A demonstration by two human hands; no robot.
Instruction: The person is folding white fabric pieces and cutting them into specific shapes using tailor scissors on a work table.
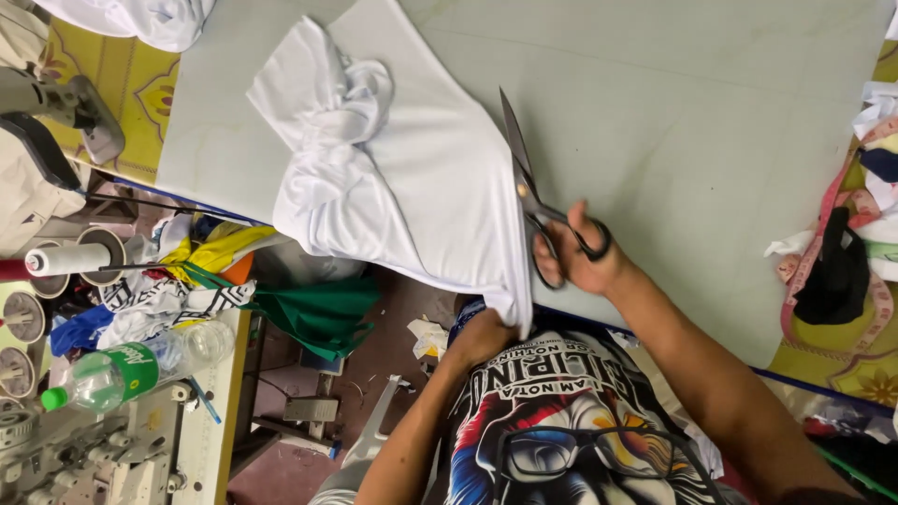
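A white fabric piece (412, 178) lies over the near edge of a pale cutting table (692, 140), bunched at its left side. My right hand (585, 257) grips black-handled scissors (524, 187), whose shut blades point away along the fabric's right edge. My left hand (482, 337) sits below the table edge and pinches the hanging lower corner of the white fabric. My printed shirt fills the bottom centre.
A sewing machine (75, 449), thread spools (65, 260) and a green-labelled plastic bottle (122, 369) stand at the left. Coloured cloth scraps (309, 309) hang beside the table. A measuring tape (832, 234), a black item and scraps lie at the right edge.
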